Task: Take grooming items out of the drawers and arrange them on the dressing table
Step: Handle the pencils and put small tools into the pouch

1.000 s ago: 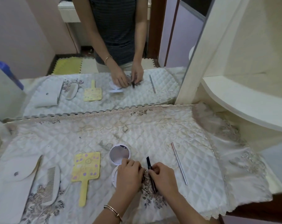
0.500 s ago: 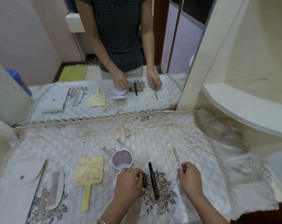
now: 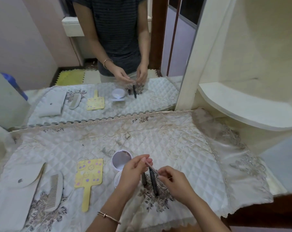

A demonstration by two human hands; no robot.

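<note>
The task looks well along. A comb, a yellow hand mirror, an open compact, a short black tube and a black pencil already lie in a row on the bench. Both hands are on a thin stick, held just above the pencil and not yet set down: the left hand pinches its far end, the right hand its near end. The white pouch at the left has its flap closed, so its contents are hidden. The compact's base is mostly covered. No drawers are in view.
</note>
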